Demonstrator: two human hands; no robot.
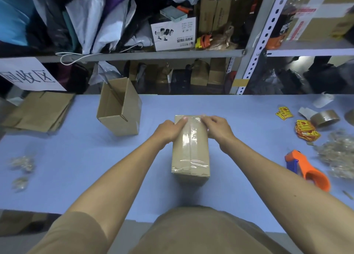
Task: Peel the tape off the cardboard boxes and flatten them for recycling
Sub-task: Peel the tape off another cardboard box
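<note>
Two bare forearms reach out from tan sleeves over the near edge of a blue table (249,119) to a sealed box (189,150) that stands in the middle of it, long side running away from the person. Clear tape (188,138) runs along the top seam of the box, with a cross strip near its close end and another at its far end. The left hand (168,131) holds the far left corner of the box, thumb lying flat on top beside the tape and fingers curled down the left side. The right hand (216,127) sits at the far right corner, its fingertips (203,119) bunched on the far cross strip of tape; whether they pinch a lifted edge or only press on it cannot be told. Left of the box and apart from it stands an open box (119,110), tilted, its mouth up. Farther left lies a stack of flattened cardboard (38,111) under a paper sign (28,74). Small wads of tape (23,163) lie near the left edge. To the right are an orange dispenser (306,169), a heap of peeled tape (339,157), yellow stickers (306,131) and a brown tape roll (324,118). Shelves (145,53) crammed with bags and cartons stand behind the table
</note>
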